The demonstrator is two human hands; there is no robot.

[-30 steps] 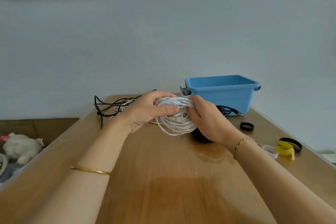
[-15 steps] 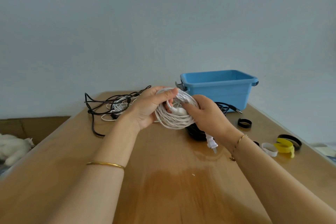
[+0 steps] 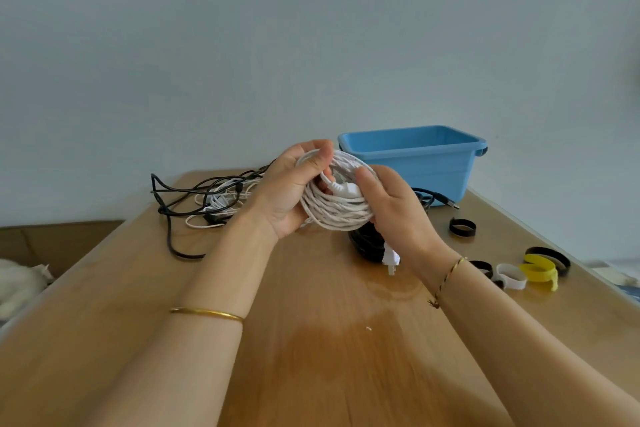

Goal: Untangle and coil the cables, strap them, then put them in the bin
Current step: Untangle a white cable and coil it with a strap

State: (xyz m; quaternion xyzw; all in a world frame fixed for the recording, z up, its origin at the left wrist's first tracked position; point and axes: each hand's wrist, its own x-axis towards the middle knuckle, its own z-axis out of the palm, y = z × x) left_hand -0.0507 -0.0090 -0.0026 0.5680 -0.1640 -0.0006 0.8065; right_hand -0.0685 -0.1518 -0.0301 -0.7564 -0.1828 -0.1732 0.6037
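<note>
white cable coil (image 3: 334, 213) clasped between left hand (image 3: 287, 191) and right hand (image 3: 394, 215), both curled round it, loose straps (image 3: 538, 270) lying rightward, nearer the right hand.

One head-worn camera looks forward and down, close over the hands (image 3: 287, 191), along the surface (image 3: 311, 357) toward the wall (image 3: 311, 45).

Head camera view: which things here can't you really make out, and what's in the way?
All in the head view:
Blue bin: its near wall hides the inside, so its contents can't be told.
Black cable coil: mostly behind the right hand and the white cable coil, which the left hand also grips.
Fluffy white thing: cut off by the left edge.
Black strap: partly behind the right wrist.
</note>
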